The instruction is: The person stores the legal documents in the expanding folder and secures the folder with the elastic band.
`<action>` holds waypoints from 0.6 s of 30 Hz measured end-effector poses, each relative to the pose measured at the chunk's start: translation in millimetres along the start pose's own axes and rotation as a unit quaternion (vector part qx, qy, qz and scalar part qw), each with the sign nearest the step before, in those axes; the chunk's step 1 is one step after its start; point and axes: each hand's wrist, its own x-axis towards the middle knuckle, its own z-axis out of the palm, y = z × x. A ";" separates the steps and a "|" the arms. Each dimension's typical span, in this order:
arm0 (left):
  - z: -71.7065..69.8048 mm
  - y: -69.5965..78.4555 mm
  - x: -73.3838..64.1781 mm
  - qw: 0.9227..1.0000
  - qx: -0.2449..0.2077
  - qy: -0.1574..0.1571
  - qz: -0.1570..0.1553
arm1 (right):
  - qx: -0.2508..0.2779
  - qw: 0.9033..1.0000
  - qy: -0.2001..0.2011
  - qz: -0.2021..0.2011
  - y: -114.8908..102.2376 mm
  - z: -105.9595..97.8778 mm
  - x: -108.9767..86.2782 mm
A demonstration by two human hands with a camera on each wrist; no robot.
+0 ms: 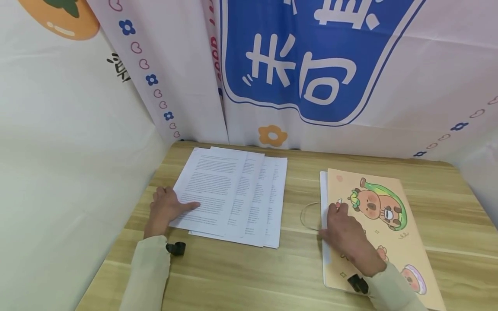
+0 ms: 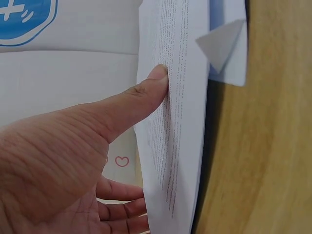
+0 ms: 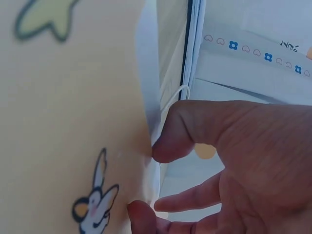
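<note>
Several overlapping printed sheets [image 1: 218, 194] lie on the left of the table. My left hand [image 1: 166, 208] rests at their left edge, its thumb laid on the top sheet [image 2: 180, 126] and its other fingers beside the edge. On the right lies a peach folder [image 1: 389, 259] with cartoon animals on its cover and a white layer showing along its left side. My right hand [image 1: 347, 231] pinches the cover near that left edge, fingertips curled on the cover [image 3: 73, 122] and thumb at the edge. A thin cord loop [image 1: 302, 216] sticks out beside the thumb.
The wood-grain table [image 1: 233, 276] has a white printed cloth [image 1: 186, 86] hanging behind it and along its sides. Bare tabletop separates the sheets from the folder. A small folded paper corner [image 2: 222, 46] sticks up by the sheets in the left wrist view.
</note>
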 end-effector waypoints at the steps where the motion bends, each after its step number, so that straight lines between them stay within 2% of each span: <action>1: 0.4 0.5 0.1 1.000 0.000 0.000 0.000 | 0.002 1.000 -0.001 0.002 0.3 -0.4 0.4; 12: 4.2 -1.9 0.3 1.000 0.001 0.010 0.005 | -0.002 1.000 0.009 -0.007 -2.6 -6.1 -4.6; 18: 5.7 -1.6 0.0 1.000 -0.007 0.014 0.009 | -0.042 0.998 0.038 -0.029 -4.2 -5.9 -9.1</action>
